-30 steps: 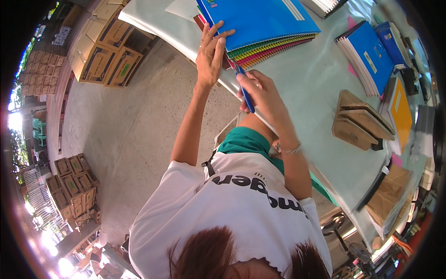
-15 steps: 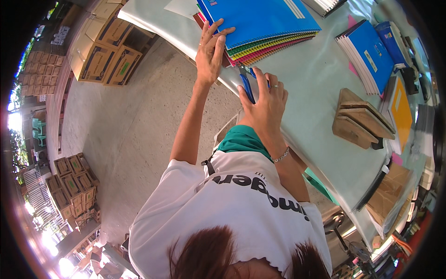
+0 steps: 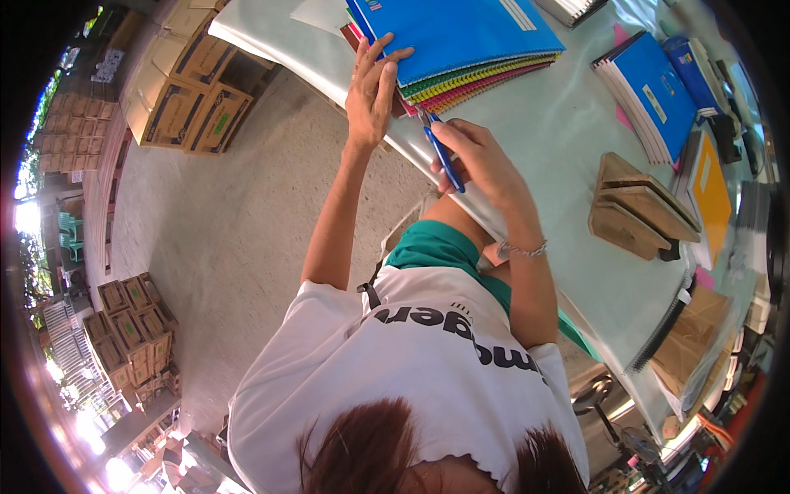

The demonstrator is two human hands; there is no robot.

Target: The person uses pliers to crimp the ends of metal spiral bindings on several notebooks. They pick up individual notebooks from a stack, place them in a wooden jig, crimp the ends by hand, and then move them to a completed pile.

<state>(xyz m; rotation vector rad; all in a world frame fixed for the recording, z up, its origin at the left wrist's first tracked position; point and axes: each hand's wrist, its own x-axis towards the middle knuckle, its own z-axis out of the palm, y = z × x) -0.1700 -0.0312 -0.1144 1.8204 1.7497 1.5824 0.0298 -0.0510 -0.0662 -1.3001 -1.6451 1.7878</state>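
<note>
A stack of spiral notebooks lies at the table's near edge, a blue-covered notebook (image 3: 461, 37) on top. Green, yellow, red and orange spiral bindings (image 3: 481, 82) show below the blue cover, facing me. My left hand (image 3: 370, 97) rests at the stack's left corner, its fingers stretched and spread, fingertips touching the blue cover. In my right hand (image 3: 481, 156) is a pair of blue-handled pliers (image 3: 444, 155), gripped between thumb and curled fingers. The jaws point at the lower left end of the bindings; whether they touch a wire is too small to tell.
Right of the stack, the pale-covered table (image 3: 535, 156) carries more blue notebooks (image 3: 654, 103), a wooden block stand (image 3: 634, 206), a yellow-covered notebook (image 3: 709, 193) and brown cardboard (image 3: 691, 337). Cardboard boxes (image 3: 193, 111) stand on the floor to the left.
My right hand has turned over and swung slightly right, so the pliers are now held from the other side with the handles slanting down. My left hand and the notebooks have hardly moved.
</note>
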